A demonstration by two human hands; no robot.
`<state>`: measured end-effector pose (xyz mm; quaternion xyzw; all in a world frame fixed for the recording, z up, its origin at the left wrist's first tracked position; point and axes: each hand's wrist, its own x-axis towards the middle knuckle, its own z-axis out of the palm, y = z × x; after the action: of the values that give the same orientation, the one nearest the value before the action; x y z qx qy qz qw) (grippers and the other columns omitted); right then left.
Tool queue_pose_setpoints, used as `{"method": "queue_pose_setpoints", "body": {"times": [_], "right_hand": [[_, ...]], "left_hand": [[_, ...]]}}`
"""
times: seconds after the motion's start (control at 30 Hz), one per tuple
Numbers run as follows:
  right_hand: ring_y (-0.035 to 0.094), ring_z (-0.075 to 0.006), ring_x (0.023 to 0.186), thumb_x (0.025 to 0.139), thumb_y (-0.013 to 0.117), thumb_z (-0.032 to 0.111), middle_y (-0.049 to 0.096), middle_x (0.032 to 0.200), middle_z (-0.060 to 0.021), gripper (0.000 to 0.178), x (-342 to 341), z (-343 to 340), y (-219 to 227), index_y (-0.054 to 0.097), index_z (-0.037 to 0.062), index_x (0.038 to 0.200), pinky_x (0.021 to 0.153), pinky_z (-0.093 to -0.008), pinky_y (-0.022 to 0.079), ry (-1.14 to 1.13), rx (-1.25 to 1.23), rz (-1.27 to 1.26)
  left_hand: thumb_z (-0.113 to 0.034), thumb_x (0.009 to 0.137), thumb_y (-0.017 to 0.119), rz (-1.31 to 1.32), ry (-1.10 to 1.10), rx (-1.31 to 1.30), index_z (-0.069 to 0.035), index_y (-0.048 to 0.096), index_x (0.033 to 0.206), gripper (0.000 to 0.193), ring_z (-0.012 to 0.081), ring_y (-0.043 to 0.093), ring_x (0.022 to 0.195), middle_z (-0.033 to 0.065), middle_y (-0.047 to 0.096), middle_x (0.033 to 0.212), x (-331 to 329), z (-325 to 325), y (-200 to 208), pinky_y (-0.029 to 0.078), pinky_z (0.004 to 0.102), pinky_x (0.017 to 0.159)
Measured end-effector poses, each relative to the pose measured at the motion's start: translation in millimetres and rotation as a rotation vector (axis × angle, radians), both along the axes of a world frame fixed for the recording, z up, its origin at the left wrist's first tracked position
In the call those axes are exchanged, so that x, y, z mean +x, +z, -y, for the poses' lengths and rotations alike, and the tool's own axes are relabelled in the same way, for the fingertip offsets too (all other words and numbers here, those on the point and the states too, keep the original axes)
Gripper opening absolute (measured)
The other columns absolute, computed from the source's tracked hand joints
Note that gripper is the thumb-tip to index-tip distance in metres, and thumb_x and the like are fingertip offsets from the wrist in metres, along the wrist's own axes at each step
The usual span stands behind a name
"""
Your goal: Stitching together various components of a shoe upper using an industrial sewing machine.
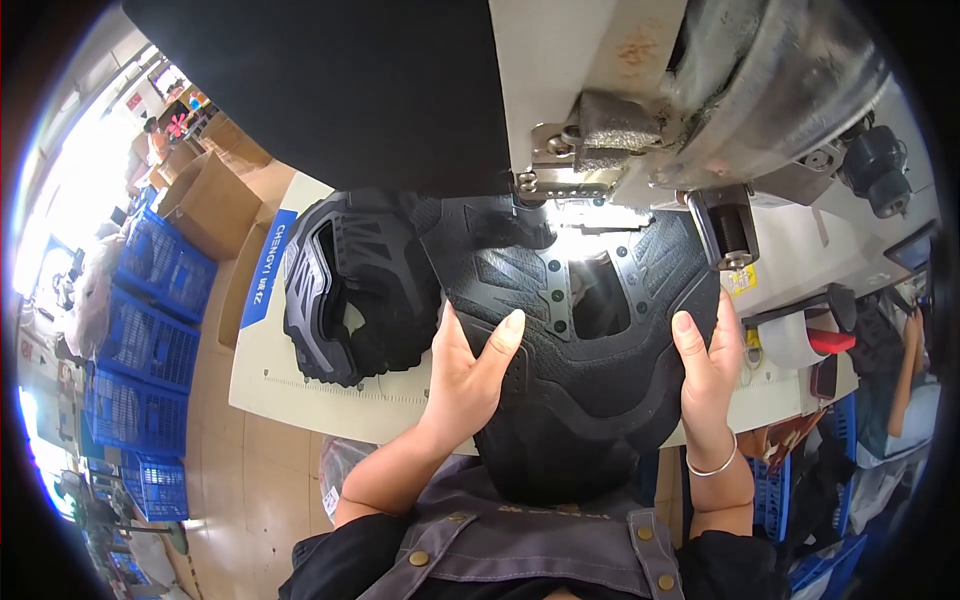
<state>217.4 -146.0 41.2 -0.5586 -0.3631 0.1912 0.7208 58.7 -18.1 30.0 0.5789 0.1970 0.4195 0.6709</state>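
A black shoe upper (600, 375) with textured side panels and eyelets along its throat lies spread beneath the lit head of a sewing machine (600, 190). My left hand (468, 375) grips its left edge, thumb on top and the other fingers mostly hidden below or behind. On the opposite edge my right hand (708, 362) holds the same upper, its thumb also lying on top. The upper's near end hangs over the table edge toward my apron. Left of it rests a stack of similar black and grey uppers (375, 250). The needle point cannot be made out.
The pale worktable (265, 365) carries a ruler scale along its front. Blue crates (145, 350) and cardboard boxes (215, 205) stand on the left. At the right are a red-and-white item (828, 341), more blue crates and another person's arm (908, 370).
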Motion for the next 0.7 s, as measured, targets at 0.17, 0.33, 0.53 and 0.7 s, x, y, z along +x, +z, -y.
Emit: {"method": "queue_pose_setpoints", "body": {"times": [0.17,0.33,0.53,0.7], "right_hand": [[0.046,-0.0118,0.1,0.085,0.052,0.009,0.05,0.112,-0.008,0.043,3,-8,-3,0.037,-0.0062,0.123,0.09,-0.0233,0.034,0.016,0.037,0.016],[0.049,-0.0089,0.088,0.084,0.051,0.006,0.053,0.099,-0.0048,0.029,8,-15,-2,0.046,-0.0029,0.112,0.08,-0.0215,0.04,-0.044,0.054,0.019],[0.05,-0.0086,0.085,0.084,0.052,0.007,0.054,0.096,-0.0044,0.028,14,-27,1,0.047,-0.0024,0.11,0.077,-0.0213,0.041,-0.064,0.052,0.061],[0.049,-0.0079,0.083,0.083,0.051,0.006,0.054,0.093,-0.0035,0.027,21,-40,2,0.048,-0.0016,0.109,0.075,-0.021,0.041,-0.112,0.043,0.124]], "left_hand": [[-0.002,0.085,0.05,0.038,-0.023,-0.01,0.003,0.042,0.113,0.03,0.0098,0.048,0.091,0.0057,0.053,0.101,4,-7,1,0.038,0.0238,0.084],[-0.002,0.085,0.05,0.046,-0.023,0.027,0.003,0.041,0.114,0.031,0.0098,0.049,0.092,0.0059,0.053,0.102,10,-14,4,0.038,0.0243,0.084],[0.0,0.085,0.047,0.074,-0.071,0.013,0.001,0.042,0.115,0.03,0.0088,0.049,0.092,0.0041,0.053,0.103,18,-29,10,0.039,0.0242,0.084],[-0.001,0.085,0.048,0.084,-0.053,0.06,-0.001,0.045,0.111,0.026,0.0071,0.049,0.087,0.0019,0.055,0.098,27,-42,12,0.038,0.0216,0.08]]}}
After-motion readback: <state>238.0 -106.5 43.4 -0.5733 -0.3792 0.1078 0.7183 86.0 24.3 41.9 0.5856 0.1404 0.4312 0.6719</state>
